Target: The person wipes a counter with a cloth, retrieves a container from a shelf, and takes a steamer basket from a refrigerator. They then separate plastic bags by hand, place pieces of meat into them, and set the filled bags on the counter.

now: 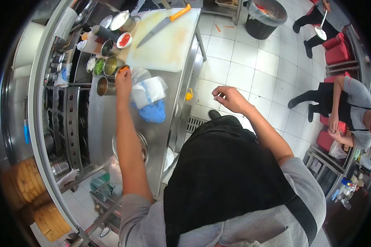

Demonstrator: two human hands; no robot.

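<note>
My left hand [123, 83] is closed around a small orange thing [123, 68], mostly hidden by the fingers, so its kind cannot be made out. It is beside several metal cups: an empty-looking one [106, 87], one with yellowish contents [111, 66], and one holding chopped greens [99, 67]. Just right of that hand, white paper sheets [149, 91] and a blue cloth or bag [153, 112] lie on the steel counter. Away from the counter, my right hand [231, 99] hangs over the floor, fingers loosely bent, thumb apart, holding nothing visible.
A knife with a yellow handle [165, 24] rests on the white cutting board [165, 49]. Red slices fill a small white bowl [124, 40]. A metal bowl [143, 144] is partly under my left forearm. A bin [264, 20] and two people stand to the right.
</note>
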